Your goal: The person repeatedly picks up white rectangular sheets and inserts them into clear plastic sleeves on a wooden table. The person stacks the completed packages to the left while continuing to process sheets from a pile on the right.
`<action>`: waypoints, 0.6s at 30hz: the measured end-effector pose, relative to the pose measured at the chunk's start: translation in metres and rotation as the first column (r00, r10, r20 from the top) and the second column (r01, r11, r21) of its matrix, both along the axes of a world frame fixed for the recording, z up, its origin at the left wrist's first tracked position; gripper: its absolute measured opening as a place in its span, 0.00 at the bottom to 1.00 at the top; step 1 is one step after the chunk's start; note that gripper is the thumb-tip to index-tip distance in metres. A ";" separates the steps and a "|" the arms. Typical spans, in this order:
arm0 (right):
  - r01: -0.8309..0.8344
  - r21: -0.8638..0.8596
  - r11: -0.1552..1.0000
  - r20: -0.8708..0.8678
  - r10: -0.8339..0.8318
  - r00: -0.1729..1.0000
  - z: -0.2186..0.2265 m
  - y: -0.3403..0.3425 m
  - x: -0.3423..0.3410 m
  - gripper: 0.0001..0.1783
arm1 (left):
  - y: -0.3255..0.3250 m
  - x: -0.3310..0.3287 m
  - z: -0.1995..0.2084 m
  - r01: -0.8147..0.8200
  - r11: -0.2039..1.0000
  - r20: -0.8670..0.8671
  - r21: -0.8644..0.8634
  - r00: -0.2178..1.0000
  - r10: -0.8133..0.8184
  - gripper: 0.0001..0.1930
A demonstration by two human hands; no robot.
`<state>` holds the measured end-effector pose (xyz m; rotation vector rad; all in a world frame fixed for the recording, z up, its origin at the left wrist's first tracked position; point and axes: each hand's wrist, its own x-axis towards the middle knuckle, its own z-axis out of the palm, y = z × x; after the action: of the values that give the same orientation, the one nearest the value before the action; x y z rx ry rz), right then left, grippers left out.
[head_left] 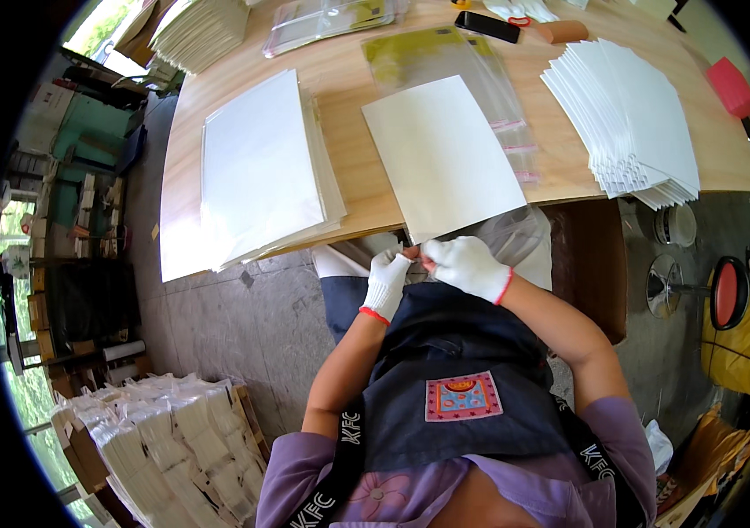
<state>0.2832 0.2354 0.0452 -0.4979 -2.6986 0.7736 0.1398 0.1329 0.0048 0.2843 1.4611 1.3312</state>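
Observation:
My left hand (386, 275) and my right hand (473, 267) wear white knit gloves with red cuffs and bare fingertips. They meet just in front of the table edge, above my lap, with fingers pinched together. What lies between the fingertips is too small to make out. Clear plastic film (515, 233) spreads beside my right hand, below the table edge. Right above my hands, a white sheet (445, 154) lies with its near corner reaching over the edge. Clear plastic sleeves (493, 97) with pinkish strips lie partly under that sheet.
A stack of white sheets (260, 167) sits on the table (183, 176) at left; fanned white sheets (630, 114) lie at right. Farther back are a black phone (487, 26), more sleeves (331, 22) and a paper stack (199, 33). A cardboard box (588, 273) stands under the table.

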 end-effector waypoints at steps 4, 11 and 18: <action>0.323 -0.801 0.503 -0.147 -0.690 0.709 -0.012 0.042 0.102 0.04 | -0.011 -0.005 -0.013 0.109 0.994 -0.117 0.000 0.987 -0.108 0.13; 0.313 0.199 0.929 0.972 -0.227 0.056 -0.110 0.028 0.346 0.11 | -0.017 -0.011 -0.003 0.199 0.980 -0.702 0.015 0.700 -0.132 0.09; 0.766 -0.247 0.593 0.349 -0.683 0.641 -0.020 0.038 0.192 0.15 | -0.002 -0.001 0.004 0.400 0.914 -0.989 0.060 -0.103 0.110 0.14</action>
<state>0.4749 0.2733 0.0253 -1.7503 -2.1362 0.9966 0.1386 0.1312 0.0087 2.1287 2.2356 1.0474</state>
